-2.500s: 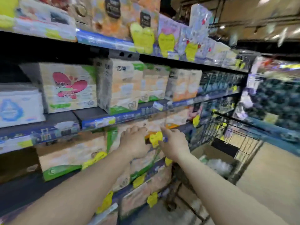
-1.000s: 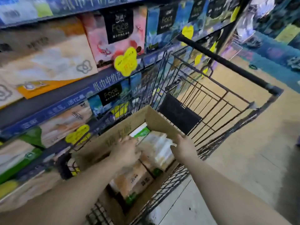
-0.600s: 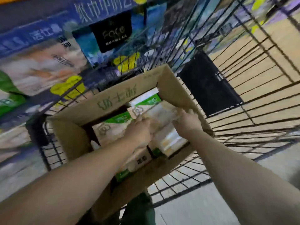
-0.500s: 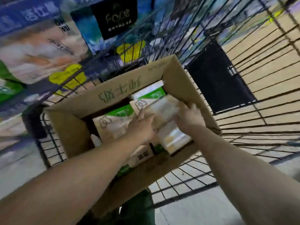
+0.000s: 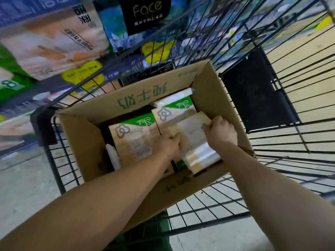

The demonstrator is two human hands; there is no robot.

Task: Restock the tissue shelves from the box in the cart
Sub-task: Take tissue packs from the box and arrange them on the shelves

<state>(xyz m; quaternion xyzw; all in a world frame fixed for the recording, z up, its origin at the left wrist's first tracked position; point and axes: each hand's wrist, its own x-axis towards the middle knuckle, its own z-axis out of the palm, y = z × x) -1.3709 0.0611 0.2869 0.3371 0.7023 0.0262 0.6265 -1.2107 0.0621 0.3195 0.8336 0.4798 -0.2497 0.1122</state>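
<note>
Tissue pack (image 5: 194, 142), film-wrapped multipack lying tilted atop others at right of cardboard box (image 5: 85, 142) in cart (image 5: 290, 98): likely light, soft, slippery; left hand (image 5: 171, 144) and right hand (image 5: 220, 132) grip curled on opposite edges, best hold.

A pale tiled floor (image 5: 21, 182) fills the frame from seven to nine o'clock, dim and grey. Toward one and two o'clock the flooring (image 5: 297, 57) turns a warmer tan under brighter light, seen through black wire mesh.
</note>
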